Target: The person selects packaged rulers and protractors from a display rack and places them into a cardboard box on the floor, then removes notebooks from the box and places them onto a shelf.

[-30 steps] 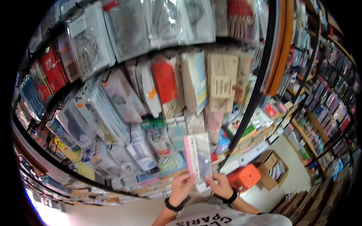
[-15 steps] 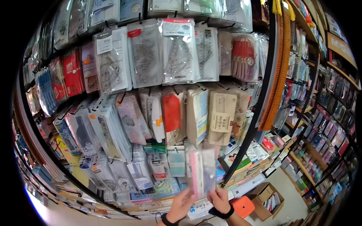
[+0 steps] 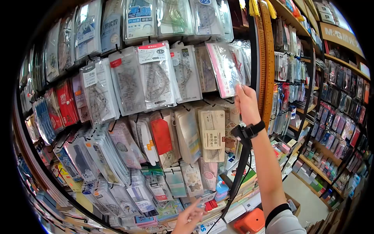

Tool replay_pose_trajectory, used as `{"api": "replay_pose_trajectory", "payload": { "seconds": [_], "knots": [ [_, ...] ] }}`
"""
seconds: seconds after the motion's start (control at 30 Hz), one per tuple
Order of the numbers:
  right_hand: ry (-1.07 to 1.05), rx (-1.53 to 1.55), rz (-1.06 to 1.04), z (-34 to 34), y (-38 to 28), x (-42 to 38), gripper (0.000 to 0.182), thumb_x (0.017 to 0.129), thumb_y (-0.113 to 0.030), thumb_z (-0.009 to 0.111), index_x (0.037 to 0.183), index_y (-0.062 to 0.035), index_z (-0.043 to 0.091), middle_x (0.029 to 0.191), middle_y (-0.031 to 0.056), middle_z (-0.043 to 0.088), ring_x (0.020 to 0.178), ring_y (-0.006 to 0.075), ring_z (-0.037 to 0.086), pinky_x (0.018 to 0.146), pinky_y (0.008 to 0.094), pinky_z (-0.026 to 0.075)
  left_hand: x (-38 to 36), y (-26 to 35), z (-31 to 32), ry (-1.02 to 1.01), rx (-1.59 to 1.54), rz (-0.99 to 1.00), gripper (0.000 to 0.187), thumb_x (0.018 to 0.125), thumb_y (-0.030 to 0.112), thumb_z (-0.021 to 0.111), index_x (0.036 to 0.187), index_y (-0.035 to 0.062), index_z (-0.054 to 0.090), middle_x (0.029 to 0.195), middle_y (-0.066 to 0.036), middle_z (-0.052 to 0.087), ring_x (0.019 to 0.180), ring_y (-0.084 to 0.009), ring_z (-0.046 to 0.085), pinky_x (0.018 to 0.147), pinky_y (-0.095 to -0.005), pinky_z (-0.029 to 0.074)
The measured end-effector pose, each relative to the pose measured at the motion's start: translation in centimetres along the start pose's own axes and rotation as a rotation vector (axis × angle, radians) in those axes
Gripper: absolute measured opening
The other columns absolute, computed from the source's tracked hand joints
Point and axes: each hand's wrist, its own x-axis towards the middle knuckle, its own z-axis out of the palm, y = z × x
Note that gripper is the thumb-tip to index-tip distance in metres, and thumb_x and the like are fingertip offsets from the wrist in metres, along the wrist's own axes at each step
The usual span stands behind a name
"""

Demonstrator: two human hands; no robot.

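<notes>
My right hand point(image 3: 246, 99) is raised to the upper right of the display rack. Its thumb and fingers pinch the lower corner of a flat, clear plastic pack point(image 3: 225, 70) with a pink edge and a printed strip. The pack is tilted in front of red packets on the rack, and what is inside it is not clear. Low at the front, my left hand point(image 3: 189, 216) holds nothing, its index finger stretched out and the others loosely bent. Near its fingertip are some red items point(image 3: 210, 205) and a hanging pink packet point(image 3: 209, 175).
Ruler sets point(image 3: 156, 76) in clear bags hang in rows on hooks. The rack's black post point(image 3: 254, 50) and long wooden rulers point(image 3: 265, 66) stand to the right. An orange stool point(image 3: 251, 222) is below. More stocked shelves point(image 3: 337, 132) line the far right.
My right hand has lifted the pink-edged pack from low in front up to the rack's upper right. My left hand has let go of it. The view has shifted upward and right.
</notes>
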Motion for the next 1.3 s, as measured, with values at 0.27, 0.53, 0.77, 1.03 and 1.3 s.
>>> {"api": "replay_pose_trajectory", "payload": {
  "seconds": [0.27, 0.53, 0.77, 1.03, 1.3],
  "knots": [
    [-0.087, 0.024, -0.077, -0.3, 0.3, -0.1, 0.030, 0.096, -0.021, 0.049, 0.070, -0.0058, 0.049, 0.056, -0.0073, 0.039, 0.048, 0.0024, 0.031, 0.043, 0.0219, 0.024, 6.0, 16.4, -3.3, -0.054, 0.658, 0.337, 0.019, 0.086, 0.009, 0.057, 0.101, 0.0026, 0.065, 0.092, -0.008, 0.063, 0.078, -0.0126, 0.056, 0.070, -0.0264, 0.045],
    [-0.084, 0.055, -0.073, 0.1, -0.2, 0.4, 0.031, 0.096, -0.022, 0.049, 0.070, -0.0055, 0.049, 0.057, -0.0062, 0.040, 0.048, 0.0024, 0.032, 0.043, 0.0214, 0.025, 28.4, 30.3, -1.4, 0.135, 0.514, 0.433, 0.031, 0.089, 0.018, 0.050, 0.114, 0.0028, 0.059, 0.110, -0.004, 0.060, 0.110, -0.0169, 0.052, 0.094, -0.0300, 0.037],
    [-0.076, 0.064, -0.064, -1.4, -0.7, 0.6, 0.030, 0.095, -0.023, 0.050, 0.070, -0.0058, 0.049, 0.056, -0.0059, 0.038, 0.045, 0.0028, 0.031, 0.041, 0.0215, 0.024, 32.8, 32.0, 1.1, 0.098, 0.263, 0.498, 0.044, 0.084, 0.006, 0.046, 0.127, -0.0066, 0.045, 0.135, -0.013, 0.042, 0.129, -0.0226, 0.035, 0.108, -0.0370, 0.025],
    [-0.119, 0.019, -0.128, -2.3, -0.2, 1.1, 0.032, 0.095, -0.023, 0.050, 0.068, -0.0062, 0.047, 0.056, -0.0069, 0.036, 0.047, 0.0024, 0.029, 0.042, 0.0221, 0.022, 31.8, 32.2, 1.9, 0.196, 0.429, 0.789, 0.040, 0.084, -0.001, 0.040, 0.121, 0.0001, 0.057, 0.125, -0.009, 0.056, 0.115, -0.0179, 0.051, 0.099, -0.0323, 0.037],
    [-0.075, -0.048, -0.064, -0.9, -2.0, 1.4, 0.032, 0.093, -0.019, 0.051, 0.067, -0.0009, 0.051, 0.059, -0.0051, 0.041, 0.055, 0.0040, 0.034, 0.048, 0.0257, 0.029, 31.6, 32.0, 1.1, 0.253, 0.528, 0.768, 0.039, 0.084, 0.002, 0.044, 0.119, 0.0065, 0.061, 0.117, -0.007, 0.061, 0.107, -0.0150, 0.055, 0.089, -0.0275, 0.042]
  ]
}}
